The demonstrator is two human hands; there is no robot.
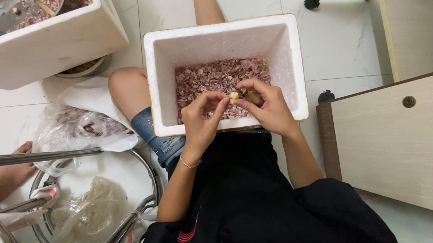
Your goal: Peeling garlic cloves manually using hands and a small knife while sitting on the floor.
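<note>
At centre frame, my left hand [201, 118] pinches a small pale garlic clove [233, 97] between curled fingertips; my right hand [271, 108] is closed around a brown-handled knife [250, 97] touching it, above a white foam box [164, 79] of pinkish peelings [209, 79].

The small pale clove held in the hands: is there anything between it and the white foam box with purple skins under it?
Nothing visible. The small pale clove sits between the left hand and right hand, directly above the open white foam box of purple skins.
</note>
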